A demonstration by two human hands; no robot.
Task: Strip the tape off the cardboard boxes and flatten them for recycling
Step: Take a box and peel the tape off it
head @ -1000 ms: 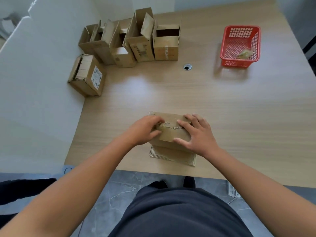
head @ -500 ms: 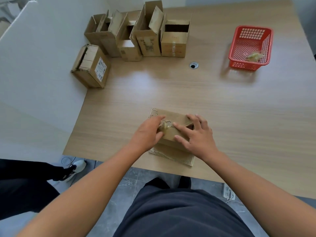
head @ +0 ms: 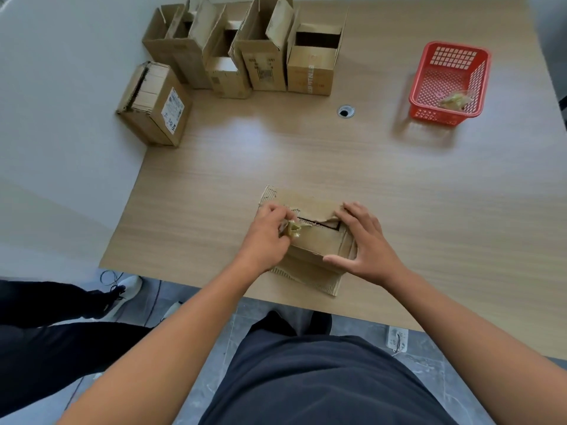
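My left grip point(head: 265, 240) pinches crumpled yellowish tape point(head: 293, 230); my right grip point(head: 368, 246), fingers spread, presses the small brown cardboard box point(head: 316, 245) by the wooden worktop point(head: 306, 154)'s near edge.

A small brown box point(head: 313, 245), its top seam torn open to a dark slit, sits on a flat corrugated sheet point(head: 310, 279) under the right hand point(head: 365, 250), with crumpled yellowish tape point(head: 292, 230) pinched in the left hand point(head: 265, 239) and more open boxes point(head: 264, 56) standing well beyond both.
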